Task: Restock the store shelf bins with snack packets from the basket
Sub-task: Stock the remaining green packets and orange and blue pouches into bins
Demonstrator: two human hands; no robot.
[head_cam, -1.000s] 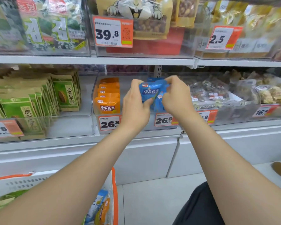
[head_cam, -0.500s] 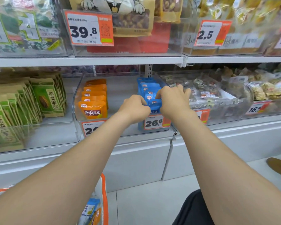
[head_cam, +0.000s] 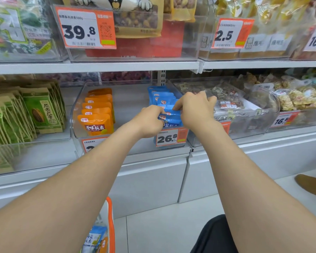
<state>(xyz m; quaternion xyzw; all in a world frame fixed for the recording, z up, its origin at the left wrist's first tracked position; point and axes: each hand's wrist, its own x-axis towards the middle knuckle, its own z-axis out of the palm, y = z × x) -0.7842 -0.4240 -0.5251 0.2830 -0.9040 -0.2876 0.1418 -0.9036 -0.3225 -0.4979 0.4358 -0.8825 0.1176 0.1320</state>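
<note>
A clear shelf bin [head_cam: 130,99] on the lower shelf holds a row of orange chestnut packets [head_cam: 97,114] on its left and a row of blue packets [head_cam: 161,96] on its right. My left hand [head_cam: 148,121] and my right hand [head_cam: 195,108] both pinch the front blue packet [head_cam: 171,118] at the head of the blue row, inside the bin. The white basket with an orange rim [head_cam: 110,221] sits at the bottom left, mostly hidden by my left arm. A blue packet [head_cam: 93,240] and an orange one show inside it.
Green seed packets [head_cam: 42,110] fill the bin to the left. Bins of mixed clear-wrapped snacks [head_cam: 230,99] stand to the right. An upper shelf [head_cam: 98,67] with more bins hangs just above. A brown shoe [head_cam: 310,185] rests on the floor at the right.
Both hands carried the blue packet down from in front of the bin into the front of the blue row. The view has shifted closer to the shelf.
</note>
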